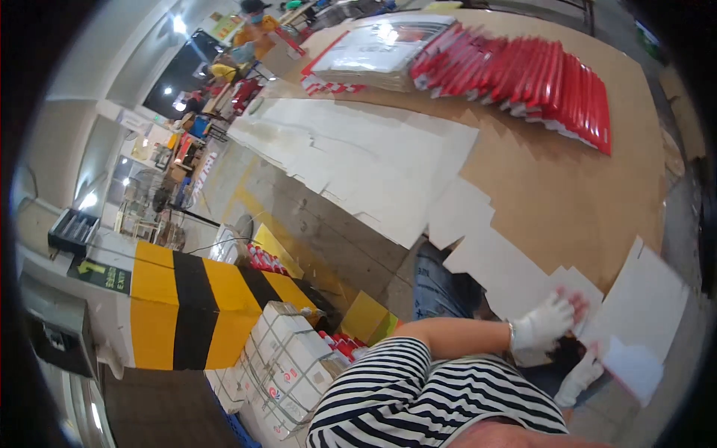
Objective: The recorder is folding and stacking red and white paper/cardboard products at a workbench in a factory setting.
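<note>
My left hand (541,326), in a white glove with bare fingertips, is over the table's near edge. Its fingers are stretched out, slightly blurred, and I see nothing held in them. Lower and to the right, my right hand (579,379), gloved the same way, has its fingers at the edge of a white sheet with a reddish rim (635,364) and appears to pinch it. Just beyond lies a larger white board (644,295), partly over the table corner. Torn-edged white paper (500,272) covers the tabletop near my left hand.
A fanned row of red glossy packs (530,75) and a wrapped white stack (381,48) sit at the far side of the brown tabletop (567,201). Left are a yellow-black striped pillar (194,306) and strapped white bundles (280,366). A person (254,33) is far off.
</note>
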### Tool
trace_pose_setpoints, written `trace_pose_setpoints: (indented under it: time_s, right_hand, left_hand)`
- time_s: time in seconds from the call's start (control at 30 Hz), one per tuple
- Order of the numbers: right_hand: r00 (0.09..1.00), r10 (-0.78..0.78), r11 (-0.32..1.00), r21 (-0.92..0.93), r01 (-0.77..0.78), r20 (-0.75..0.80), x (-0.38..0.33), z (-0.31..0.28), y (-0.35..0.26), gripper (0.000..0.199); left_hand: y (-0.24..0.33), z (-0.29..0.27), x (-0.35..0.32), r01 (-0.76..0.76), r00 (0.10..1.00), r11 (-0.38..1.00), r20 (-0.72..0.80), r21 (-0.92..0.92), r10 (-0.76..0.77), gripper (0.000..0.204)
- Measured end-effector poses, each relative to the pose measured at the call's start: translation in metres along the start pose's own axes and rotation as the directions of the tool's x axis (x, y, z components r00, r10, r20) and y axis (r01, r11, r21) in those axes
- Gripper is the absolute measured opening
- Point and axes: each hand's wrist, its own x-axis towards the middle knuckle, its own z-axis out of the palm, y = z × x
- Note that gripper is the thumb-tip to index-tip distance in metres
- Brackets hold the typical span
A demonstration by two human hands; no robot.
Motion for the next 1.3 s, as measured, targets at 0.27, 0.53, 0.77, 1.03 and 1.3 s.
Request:
trace_pose_setpoints:
  time_s: [0.27, 0.53, 0.77, 1.03, 1.3]
  right_hand:
    - [0.584, -0.755, 0.434, -0.439, 0.787, 0.300, 0.078, 0.006, 0.019, 0.054]
    - [0.409, -0.744, 0.140, -0.475, 0.869, 0.528, 0.091, 0.002, -0.024, 0.052]
    - [0.456, -0.739, 0.301, -0.363, 0.882, 0.496, 0.115, -0.008, 0.013, 0.044]
    - [0.638, -0.638, 0.623, -0.198, 0.757, 0.432, 0.122, -0.012, 0.013, 0.051]
    - [0.698, -0.598, 0.591, -0.372, 0.716, 0.394, 0.135, -0.035, 0.046, 0.060]
  left_hand:
    - [-0.010, -0.045, 0.017, -0.083, 0.986, 0.961, 0.119, -0.265, 0.118, 0.098]
    - [-0.096, -0.106, -0.093, 0.100, 0.988, 0.987, 0.108, 0.129, -0.114, 0.058]
    - [-0.140, -0.118, -0.086, 0.010, 0.999, 0.935, -0.030, -0.356, -0.022, 0.023]
    - [-0.161, -0.109, -0.073, -0.003, 0.998, 0.841, -0.054, -0.541, -0.031, 0.018]
    - [-0.142, -0.063, -0.040, 0.363, 0.882, 0.901, -0.225, -0.237, -0.414, 0.020]
